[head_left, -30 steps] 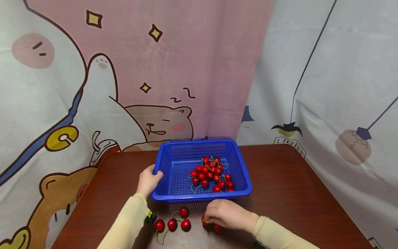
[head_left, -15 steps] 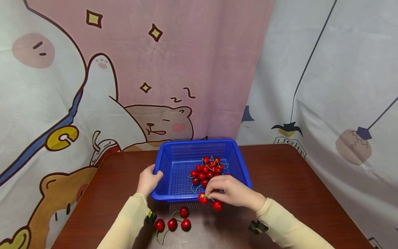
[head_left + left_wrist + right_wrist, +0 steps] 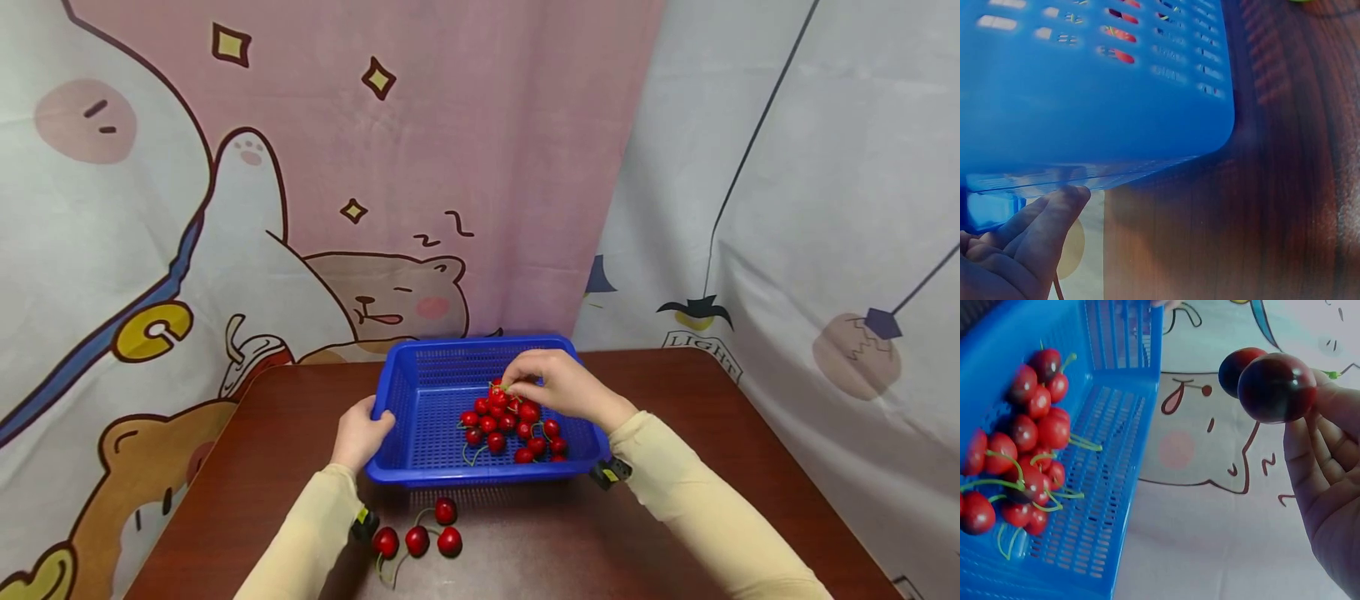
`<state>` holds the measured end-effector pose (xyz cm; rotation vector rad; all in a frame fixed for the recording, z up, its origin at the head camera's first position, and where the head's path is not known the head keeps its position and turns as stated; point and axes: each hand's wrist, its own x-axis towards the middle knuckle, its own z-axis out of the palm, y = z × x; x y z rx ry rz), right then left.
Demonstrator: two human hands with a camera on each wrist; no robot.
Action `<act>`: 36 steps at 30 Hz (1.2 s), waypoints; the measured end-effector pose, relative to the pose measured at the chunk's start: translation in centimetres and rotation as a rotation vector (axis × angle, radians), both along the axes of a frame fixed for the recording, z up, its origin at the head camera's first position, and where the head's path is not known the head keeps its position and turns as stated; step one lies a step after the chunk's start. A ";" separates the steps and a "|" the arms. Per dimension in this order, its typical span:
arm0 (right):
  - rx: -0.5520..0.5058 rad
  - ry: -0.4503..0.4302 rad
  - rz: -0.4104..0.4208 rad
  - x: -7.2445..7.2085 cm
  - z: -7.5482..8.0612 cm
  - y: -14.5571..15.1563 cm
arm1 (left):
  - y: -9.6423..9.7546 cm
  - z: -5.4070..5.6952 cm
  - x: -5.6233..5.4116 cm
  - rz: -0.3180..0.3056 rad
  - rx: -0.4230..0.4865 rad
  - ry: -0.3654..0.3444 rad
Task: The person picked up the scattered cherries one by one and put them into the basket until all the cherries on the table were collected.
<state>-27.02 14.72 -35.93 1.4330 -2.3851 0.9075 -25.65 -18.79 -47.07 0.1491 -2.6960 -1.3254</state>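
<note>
My left hand (image 3: 360, 433) grips the left rim of a blue plastic basket (image 3: 480, 474); in the left wrist view its fingers (image 3: 1054, 219) lie against the basket's side. Over the basket, my right hand (image 3: 561, 383) pinches a pair of red cherries by their green stems. The right wrist view shows the pair up close, one dark red cherry (image 3: 1277, 387) partly covering the other cherry (image 3: 1235, 365), both raised above the basket floor. Beneath, a heap of stemmed cherries (image 3: 507, 423) fills the right half of the basket.
Several cherries (image 3: 416, 542) with stems lie on the brown wooden table (image 3: 675, 433) before the basket, near my left sleeve (image 3: 307, 533). A printed cartoon curtain (image 3: 525, 167) hangs right behind the table's far edge.
My right hand has lifted the two cherries off the table in front of the basket and carried them up and away from me, over the heap. The left hand keeps its grip on the rim.
</note>
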 end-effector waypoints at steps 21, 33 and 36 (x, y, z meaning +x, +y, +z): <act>0.287 -0.282 -0.034 -5.4 -0.6 -2.2 | 0.0 0.0 -0.2 -0.002 -0.004 -0.001; 0.647 -0.340 -0.041 -5.3 -3.2 -4.5 | 0.0 0.1 0.1 -0.001 -0.002 -0.005; 0.696 -0.355 -0.055 -5.1 -3.7 -4.8 | 0.0 0.2 0.1 -0.003 -0.004 -0.006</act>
